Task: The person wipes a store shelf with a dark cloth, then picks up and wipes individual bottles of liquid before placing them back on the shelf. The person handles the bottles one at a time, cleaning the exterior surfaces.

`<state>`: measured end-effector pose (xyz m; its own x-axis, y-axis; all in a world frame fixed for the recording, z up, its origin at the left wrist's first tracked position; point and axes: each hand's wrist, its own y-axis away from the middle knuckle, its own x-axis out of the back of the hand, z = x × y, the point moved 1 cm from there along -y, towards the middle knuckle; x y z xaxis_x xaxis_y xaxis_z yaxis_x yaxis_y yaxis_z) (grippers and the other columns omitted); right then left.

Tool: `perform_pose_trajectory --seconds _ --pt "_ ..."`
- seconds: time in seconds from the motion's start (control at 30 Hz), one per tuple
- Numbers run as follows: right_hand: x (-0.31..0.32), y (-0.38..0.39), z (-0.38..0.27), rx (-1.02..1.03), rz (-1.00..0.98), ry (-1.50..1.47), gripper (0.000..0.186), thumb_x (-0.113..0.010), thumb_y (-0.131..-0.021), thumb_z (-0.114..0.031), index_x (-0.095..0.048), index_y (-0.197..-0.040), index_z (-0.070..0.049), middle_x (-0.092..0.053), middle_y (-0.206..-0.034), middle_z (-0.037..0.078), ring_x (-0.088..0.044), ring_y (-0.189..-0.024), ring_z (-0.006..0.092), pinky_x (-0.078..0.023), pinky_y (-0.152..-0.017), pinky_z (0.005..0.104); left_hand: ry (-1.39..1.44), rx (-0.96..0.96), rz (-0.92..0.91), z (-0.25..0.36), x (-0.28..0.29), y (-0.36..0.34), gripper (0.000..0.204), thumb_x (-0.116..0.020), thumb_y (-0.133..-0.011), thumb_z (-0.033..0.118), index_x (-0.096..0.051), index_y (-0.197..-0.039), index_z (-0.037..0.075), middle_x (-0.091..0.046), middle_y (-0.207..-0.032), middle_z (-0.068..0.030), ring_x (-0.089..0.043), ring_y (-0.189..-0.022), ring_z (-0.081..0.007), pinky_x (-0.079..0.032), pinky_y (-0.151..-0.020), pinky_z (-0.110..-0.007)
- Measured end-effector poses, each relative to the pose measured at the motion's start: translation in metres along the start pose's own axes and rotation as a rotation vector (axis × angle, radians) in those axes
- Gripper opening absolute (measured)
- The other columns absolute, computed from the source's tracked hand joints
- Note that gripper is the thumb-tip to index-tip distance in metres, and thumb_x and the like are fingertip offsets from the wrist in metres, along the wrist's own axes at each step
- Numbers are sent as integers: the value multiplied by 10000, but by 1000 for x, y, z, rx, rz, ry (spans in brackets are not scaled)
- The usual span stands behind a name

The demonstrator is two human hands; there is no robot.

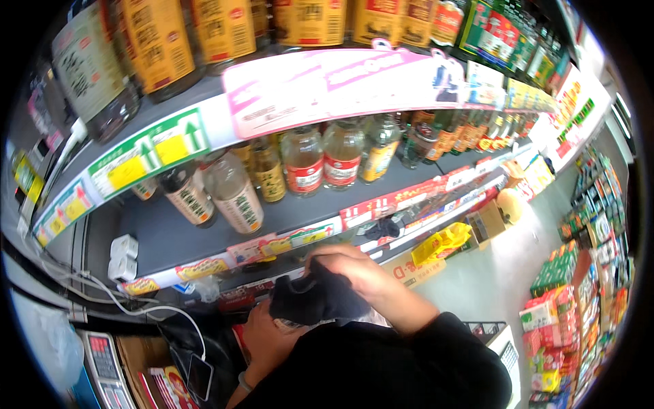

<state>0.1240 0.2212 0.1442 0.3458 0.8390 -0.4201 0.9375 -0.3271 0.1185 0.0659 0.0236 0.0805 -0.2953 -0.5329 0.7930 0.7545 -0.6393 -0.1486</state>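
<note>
In front of the shelves, my right hand is closed on a dark cloth. My left hand is just below it, with its fingers curled round an object that the cloth mostly covers. Only a pale, rounded edge of this object shows, so its kind cannot be told. Cloth and object touch each other close to my chest. On the shelf nearest my hands stand clear bottles with pale labels and clear bottles with red labels.
Orange-labelled bottles fill the upper shelf. A white cable runs at left to a phone beside a black bag. Another dark cloth lies on a lower ledge. A yellow bag and an open carton stand farther right.
</note>
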Motion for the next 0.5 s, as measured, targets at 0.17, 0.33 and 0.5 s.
perform_pose_trajectory --seconds 0.17,0.33,0.5 --pt "17 -22 53 -4 -381 -741 542 -547 -936 -417 -496 -1275 3 -605 -1137 123 -566 -1082 192 -425 -964 317 290 85 -167 -1 5 -10 696 -852 -595 361 -563 -1130 22 -637 -1045 -179 -637 -972 -330 -513 -802 -382" --pt "-15 -5 51 420 -166 130 865 -801 -725 -104 -295 -1419 -5 -439 -1324 79 -409 -1254 170 -319 -1063 323 524 -51 -142 7 5 -14 814 -844 -588 205 -457 -1279 12 -609 -1140 -164 -622 -1042 -275 -505 -868 -373" --pt "-1 -8 69 173 -373 -9 911 -827 -707 -230 -301 -1420 -20 -465 -1285 72 -421 -1220 161 -307 -1065 332 1148 215 -565 -30 12 -12 1057 -829 -556 101 -262 -1440 -16 -486 -1310 -177 -517 -1198 -294 -459 -978 -389"
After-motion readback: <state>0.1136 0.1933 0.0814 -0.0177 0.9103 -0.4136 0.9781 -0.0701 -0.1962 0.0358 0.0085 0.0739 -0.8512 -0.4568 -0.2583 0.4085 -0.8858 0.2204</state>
